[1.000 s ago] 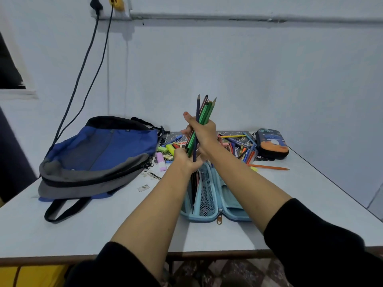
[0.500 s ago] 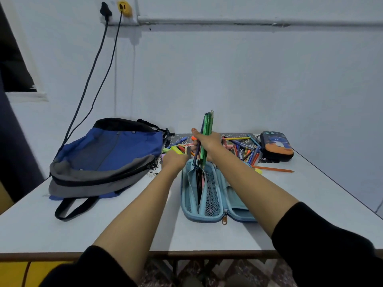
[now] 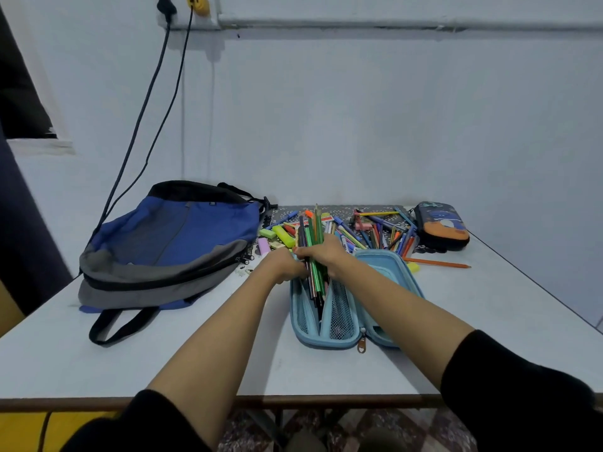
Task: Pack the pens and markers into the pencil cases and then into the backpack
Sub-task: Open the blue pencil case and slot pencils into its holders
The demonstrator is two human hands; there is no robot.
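Green-and-dark pencil bundle — upright in light-blue case.

your view was evenly lit by cool, soft overhead light, with a bluish cast on the wall and table. faint shadows lay under the backpack and the pipe. the wide lens bowed the edges, the far pens looked soft, and the left border was smeared.

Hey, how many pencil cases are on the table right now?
2. The open light blue case lies mid-table, pencils sticking out of it; the closed dark case sits far right near the wall. Another could be hidden inside the backpack.
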